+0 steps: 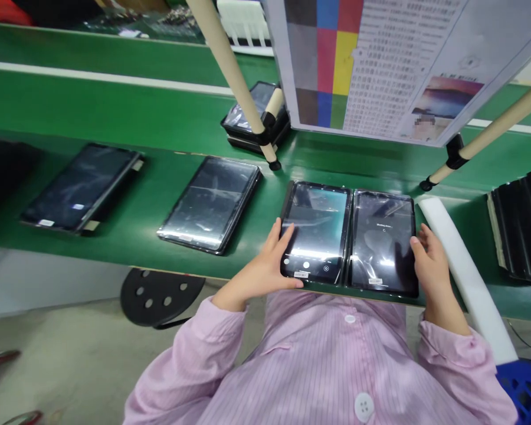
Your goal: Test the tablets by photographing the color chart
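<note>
Two tablets in clear film lie side by side on the green bench before me. The left tablet (316, 233) has a lit screen with round icons near its bottom. My left hand (269, 260) rests open at its left lower corner, fingers spread over the edge and thumb along the bottom. On the right tablet (383, 254), a dark screen carries small white text and a spinner. Beside that tablet's right edge is my right hand (431, 265), half curled and open, its thumb touching the rim. Its other fingers are partly hidden.
Two more tablets, a film-wrapped one (210, 203) and a dark one (82, 186), lie leftward. Behind stands a pole-mounted chart (380, 65) near a tablet stack (256, 112). Rightward are a white foam strip (464, 271) and black cases (524, 227). A stool (159, 295) sits below.
</note>
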Demonstrator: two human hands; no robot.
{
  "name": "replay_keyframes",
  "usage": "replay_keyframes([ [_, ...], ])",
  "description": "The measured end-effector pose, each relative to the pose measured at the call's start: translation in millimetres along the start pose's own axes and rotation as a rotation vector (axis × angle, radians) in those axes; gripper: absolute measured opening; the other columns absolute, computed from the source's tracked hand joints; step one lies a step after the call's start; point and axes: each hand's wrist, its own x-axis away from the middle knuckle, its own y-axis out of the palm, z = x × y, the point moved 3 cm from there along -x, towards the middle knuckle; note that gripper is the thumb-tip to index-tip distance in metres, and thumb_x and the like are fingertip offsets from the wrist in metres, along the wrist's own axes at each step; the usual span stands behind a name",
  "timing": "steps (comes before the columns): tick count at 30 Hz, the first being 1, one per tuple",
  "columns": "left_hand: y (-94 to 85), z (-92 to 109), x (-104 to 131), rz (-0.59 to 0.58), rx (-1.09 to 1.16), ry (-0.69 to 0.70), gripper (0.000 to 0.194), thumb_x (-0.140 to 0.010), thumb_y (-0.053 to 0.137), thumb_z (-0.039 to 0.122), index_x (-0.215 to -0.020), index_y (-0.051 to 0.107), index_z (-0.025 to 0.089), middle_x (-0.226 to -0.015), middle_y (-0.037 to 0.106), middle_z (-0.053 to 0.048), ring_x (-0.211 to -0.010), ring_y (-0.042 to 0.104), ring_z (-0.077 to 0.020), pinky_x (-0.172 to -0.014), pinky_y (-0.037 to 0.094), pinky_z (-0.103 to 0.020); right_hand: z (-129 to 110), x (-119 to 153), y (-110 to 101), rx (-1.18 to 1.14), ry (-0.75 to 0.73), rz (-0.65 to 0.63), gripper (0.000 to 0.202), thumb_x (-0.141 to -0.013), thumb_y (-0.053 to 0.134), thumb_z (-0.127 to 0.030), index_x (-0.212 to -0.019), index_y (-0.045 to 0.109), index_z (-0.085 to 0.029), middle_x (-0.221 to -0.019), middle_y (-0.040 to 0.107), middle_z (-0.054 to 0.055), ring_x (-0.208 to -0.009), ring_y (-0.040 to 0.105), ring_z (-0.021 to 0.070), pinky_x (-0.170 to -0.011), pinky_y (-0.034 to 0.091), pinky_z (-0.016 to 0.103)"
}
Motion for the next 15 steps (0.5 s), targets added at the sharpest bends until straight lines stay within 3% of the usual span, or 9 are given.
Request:
replay_keyframes([
  [3, 2.8, 3.0, 4.9, -0.007, -0.045, 0.040, 0.137, -0.068, 0.097, 0.048, -0.174, 0.012, 0.035, -0.181, -0.014, -0.022, -0.166, 0.000, -0.0492, -0.127, 0.029, -0.069, -42.0, -4.0, 11.8, 0.303, -0.320, -0.027, 0.064, -0.095, 0.056, -0.058, -0.147, 0.064, -0.021, -0.153, 0.060, 0.019, -0.142, 0.055, 0.0392, -0.118, 0.042, 0.065],
  [5, 5.0, 3.0, 4.3, 0.014, -0.052, 0.038, 0.133, -0.070, 0.097, 0.041, -0.174, 0.014, 0.035, -0.181, -0.014, -0.022, -0.167, -0.001, -0.0473, -0.128, 0.027, -0.068, -78.7, -15.0, 35.2, 0.419, -0.519, -0.183, 0.052, -0.101, 0.052, -0.052, -0.143, 0.068, -0.025, -0.152, 0.063, 0.015, -0.145, 0.054, 0.0376, -0.120, 0.037, 0.065],
  [7, 7.7, 2.3, 3.3, 0.037, -0.039, 0.017, 0.130, -0.072, 0.096, 0.037, -0.174, 0.015, 0.034, -0.181, -0.013, -0.021, -0.168, 0.002, -0.0449, -0.130, 0.028, -0.065, -113.0, -33.7, 66.5, 0.524, -0.630, -0.324, 0.048, -0.104, 0.050, -0.044, -0.145, 0.067, -0.025, -0.153, 0.063, 0.014, -0.149, 0.050, 0.0368, -0.123, 0.030, 0.064],
  [9, 10.3, 1.9, 3.5, 0.066, -0.016, 0.004, 0.128, -0.072, 0.096, 0.038, -0.173, 0.017, 0.034, -0.182, -0.008, -0.021, -0.168, 0.007, -0.0435, -0.130, 0.029, -0.063, -138.0, -56.7, 98.9, 0.662, -0.613, -0.399, 0.049, -0.105, 0.049, -0.040, -0.146, 0.065, -0.021, -0.149, 0.066, 0.016, -0.151, 0.047, 0.0383, -0.124, 0.024, 0.066],
  [11, 12.7, 2.1, 4.9, 0.095, 0.010, 0.011, 0.129, -0.071, 0.097, 0.040, -0.173, 0.019, 0.034, -0.183, -0.002, -0.021, -0.168, 0.010, -0.0432, -0.130, 0.030, -0.063, -153.2, -75.0, 126.7, 0.786, -0.562, -0.456, 0.048, -0.106, 0.047, -0.042, -0.141, 0.070, -0.019, -0.137, 0.073, 0.018, -0.144, 0.053, 0.0385, -0.122, 0.024, 0.065],
  [15, 15.6, 1.4, 7.5, 0.129, 0.084, 0.021, 0.127, -0.069, 0.099, 0.045, -0.172, 0.025, 0.032, -0.182, -0.002, -0.020, -0.167, 0.015, -0.0448, -0.129, 0.034, -0.063, -165.8, -84.3, 153.7, 0.866, -0.546, -0.494, 0.050, -0.108, 0.042, -0.045, -0.137, 0.073, -0.019, -0.128, 0.077, 0.018, -0.131, 0.064, 0.0352, -0.115, 0.033, 0.058],
])
